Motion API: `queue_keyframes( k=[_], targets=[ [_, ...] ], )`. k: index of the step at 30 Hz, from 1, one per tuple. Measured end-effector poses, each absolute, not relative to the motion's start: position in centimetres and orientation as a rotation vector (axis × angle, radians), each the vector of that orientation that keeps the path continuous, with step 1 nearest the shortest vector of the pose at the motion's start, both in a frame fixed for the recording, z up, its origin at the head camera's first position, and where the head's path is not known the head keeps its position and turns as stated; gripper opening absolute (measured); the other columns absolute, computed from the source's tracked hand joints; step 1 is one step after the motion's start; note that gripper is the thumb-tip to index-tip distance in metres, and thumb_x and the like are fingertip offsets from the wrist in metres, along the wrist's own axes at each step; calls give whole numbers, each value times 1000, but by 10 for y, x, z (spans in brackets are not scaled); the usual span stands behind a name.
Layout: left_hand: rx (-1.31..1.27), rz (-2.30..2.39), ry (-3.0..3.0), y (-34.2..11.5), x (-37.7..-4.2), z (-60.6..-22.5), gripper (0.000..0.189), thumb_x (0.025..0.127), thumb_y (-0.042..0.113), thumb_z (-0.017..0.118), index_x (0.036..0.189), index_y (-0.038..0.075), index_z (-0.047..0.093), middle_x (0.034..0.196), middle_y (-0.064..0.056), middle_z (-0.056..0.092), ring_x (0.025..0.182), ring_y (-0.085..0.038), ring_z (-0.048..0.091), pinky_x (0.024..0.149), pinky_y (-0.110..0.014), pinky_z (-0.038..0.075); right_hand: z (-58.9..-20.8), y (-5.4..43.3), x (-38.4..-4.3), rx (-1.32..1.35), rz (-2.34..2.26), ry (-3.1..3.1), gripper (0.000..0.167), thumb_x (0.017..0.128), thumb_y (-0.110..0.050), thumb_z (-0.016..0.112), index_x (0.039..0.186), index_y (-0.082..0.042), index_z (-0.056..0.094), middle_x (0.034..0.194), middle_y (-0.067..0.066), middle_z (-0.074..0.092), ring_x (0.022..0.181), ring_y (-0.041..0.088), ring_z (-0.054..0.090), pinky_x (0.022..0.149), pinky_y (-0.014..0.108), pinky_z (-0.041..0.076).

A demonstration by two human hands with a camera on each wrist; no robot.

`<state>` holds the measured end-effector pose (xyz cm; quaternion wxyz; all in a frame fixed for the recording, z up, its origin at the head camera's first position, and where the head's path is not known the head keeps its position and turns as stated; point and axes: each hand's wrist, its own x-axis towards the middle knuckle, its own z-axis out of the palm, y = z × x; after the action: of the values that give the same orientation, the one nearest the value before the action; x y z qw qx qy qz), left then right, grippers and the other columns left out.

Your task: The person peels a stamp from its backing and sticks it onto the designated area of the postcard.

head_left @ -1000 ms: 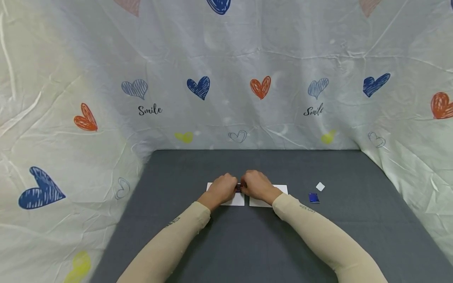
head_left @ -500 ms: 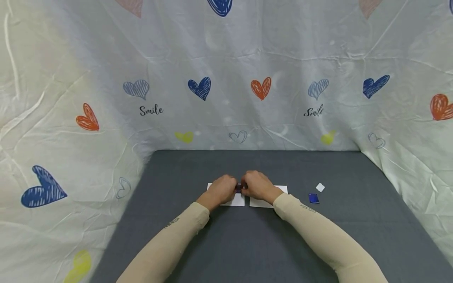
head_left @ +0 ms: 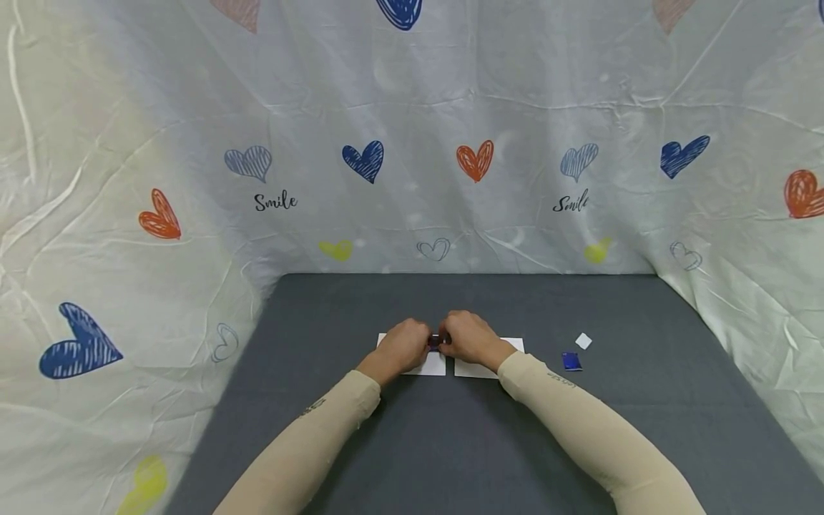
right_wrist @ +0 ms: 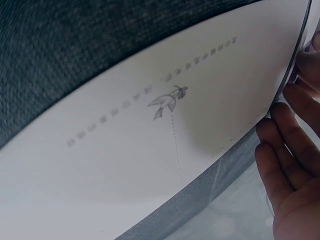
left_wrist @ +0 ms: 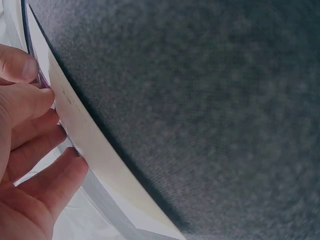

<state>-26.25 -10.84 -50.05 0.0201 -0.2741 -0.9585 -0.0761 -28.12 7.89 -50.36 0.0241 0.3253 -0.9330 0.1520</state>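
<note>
Two white paper cards lie side by side on the dark grey cloth, a narrow gap between them: a left card [head_left: 426, 366] and a right card [head_left: 475, 370]. Over the left card's inner end, my left hand [head_left: 407, 345] and right hand [head_left: 466, 336] pinch a small dark purple piece [head_left: 434, 343] from either side. Fingers hide most of it; its kind I cannot tell. In the left wrist view, thumb and index finger [left_wrist: 25, 102] meet at the card's edge. The right wrist view shows the right card [right_wrist: 150, 165] printed with a bird, a dotted line and blurred writing.
Right of the cards lie a small blue square [head_left: 571, 361] and a small white square [head_left: 583, 341]. The grey cloth [head_left: 450, 450] covers the table. A white curtain with printed hearts [head_left: 412, 207] hangs behind the table and along its sides.
</note>
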Motion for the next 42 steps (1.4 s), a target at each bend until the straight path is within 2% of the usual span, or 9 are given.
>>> queue_keyframes(
  k=[11,18,24,26,29,33,42],
  targets=[
    [-835,-234,-2954,-108,-260,-500,18,97,5,76,80,8,72,82,-8,73,76,-26,72,69,-45,61,-501,80,-279,1013,482,-2889,6,90,-16,88,93,-12,85,89,4,73,78,18,66,70,38,57],
    [-817,-262,-2946,-109,-260,-504,17,96,6,78,81,8,72,85,-9,74,80,-28,73,72,-48,62,-501,80,-278,1004,490,-2880,5,91,-16,88,94,-12,85,90,4,75,77,17,67,69,38,57],
    [-850,-240,-2962,-115,-261,-504,17,97,7,73,81,11,70,88,-6,72,78,-23,70,69,-46,61,-499,81,-277,1013,571,-2874,8,90,-17,88,93,-11,84,86,2,77,73,16,65,68,37,56],
    [-854,-233,-2971,-117,-261,-503,13,98,9,72,85,9,71,91,-7,72,80,-23,71,72,-45,61,-497,84,-277,1005,602,-2892,11,92,-18,87,98,-10,85,91,4,79,78,18,69,72,39,58],
    [-839,-239,-2983,-121,-262,-497,9,100,13,74,100,5,76,102,-10,76,91,-26,75,81,-47,63,-492,90,-279,979,628,-2917,22,96,-22,85,111,-7,85,108,8,82,96,24,77,87,44,63],
    [-819,-268,-2983,-126,-262,-487,27,101,18,77,122,1,77,121,-15,79,109,-31,77,93,-49,63,-481,100,-282,958,633,-2935,37,97,-24,85,127,-3,80,125,13,81,118,32,76,101,49,61],
    [-874,-324,-2943,-133,-265,-471,40,102,22,79,134,-2,73,134,-19,76,122,-37,74,102,-52,61,-463,124,-286,925,568,-2963,44,98,-27,86,135,-4,77,133,11,79,126,33,74,106,50,59]
  ],
)
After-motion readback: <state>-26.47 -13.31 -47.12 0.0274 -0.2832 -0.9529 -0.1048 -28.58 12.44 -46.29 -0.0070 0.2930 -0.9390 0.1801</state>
